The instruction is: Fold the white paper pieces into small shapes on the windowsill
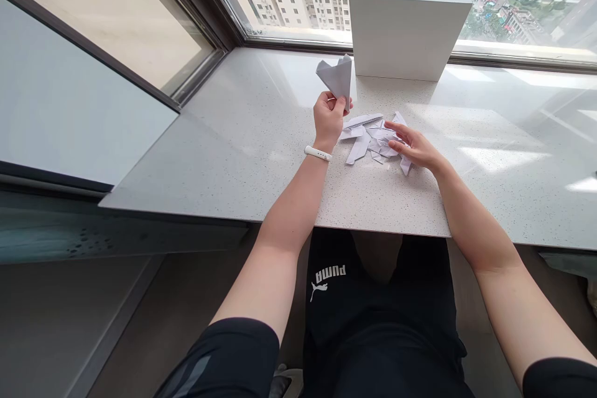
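Note:
My left hand (pixel 330 113) is closed on a folded piece of white paper (pixel 336 78), which it holds up above the counter by its lower tip. Pointed flaps stick up at the paper's top edge. To the right, my right hand (pixel 413 146) has its fingers stretched apart over a loose pile of white paper scraps (pixel 368 138). The hand covers the pile's right side, so I cannot tell whether it touches the scraps. No object shows between its fingers.
A speckled white counter (pixel 224 137) runs along the window. Behind the scraps a large white box (pixel 405 37) stands upright against the window frame (pixel 289 45). The counter's front edge lies just before my lap, and sunlit patches fall on its right part.

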`<state>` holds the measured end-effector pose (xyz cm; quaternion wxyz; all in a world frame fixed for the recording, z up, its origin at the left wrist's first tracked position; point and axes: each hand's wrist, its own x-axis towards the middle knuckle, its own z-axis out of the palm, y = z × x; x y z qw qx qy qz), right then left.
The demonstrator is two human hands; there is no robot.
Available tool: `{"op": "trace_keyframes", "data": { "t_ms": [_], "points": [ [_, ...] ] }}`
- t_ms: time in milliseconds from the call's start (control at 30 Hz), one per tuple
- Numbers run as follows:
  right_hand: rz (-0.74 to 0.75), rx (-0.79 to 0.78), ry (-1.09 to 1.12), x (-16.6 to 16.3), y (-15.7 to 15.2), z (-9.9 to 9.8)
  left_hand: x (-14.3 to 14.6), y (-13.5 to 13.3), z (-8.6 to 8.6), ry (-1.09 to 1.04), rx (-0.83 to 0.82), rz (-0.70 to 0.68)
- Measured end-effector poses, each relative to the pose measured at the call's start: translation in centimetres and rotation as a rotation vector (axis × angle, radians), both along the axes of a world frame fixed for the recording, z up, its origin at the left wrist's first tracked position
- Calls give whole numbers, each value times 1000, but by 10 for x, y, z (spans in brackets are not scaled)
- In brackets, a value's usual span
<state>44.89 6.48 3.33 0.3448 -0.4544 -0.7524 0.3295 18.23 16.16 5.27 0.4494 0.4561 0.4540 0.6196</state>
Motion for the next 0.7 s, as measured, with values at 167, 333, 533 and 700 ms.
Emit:
{"op": "trace_keyframes", "data": {
  "t_ms": [167, 333, 533, 700],
  "points": [
    [-214, 69, 48, 3, 4, 3, 2, 0, 0, -25, -15, -14],
    [-387, 101, -282, 12, 4, -1, 3, 1, -5, -21, 2, -25],
    [-172, 50, -337, 2, 0, 0, 2, 2, -6, -4, 17, -20],
    [-278, 40, -400, 7, 3, -8, 5, -1, -5, -1, 3, -25]
  ]
}}
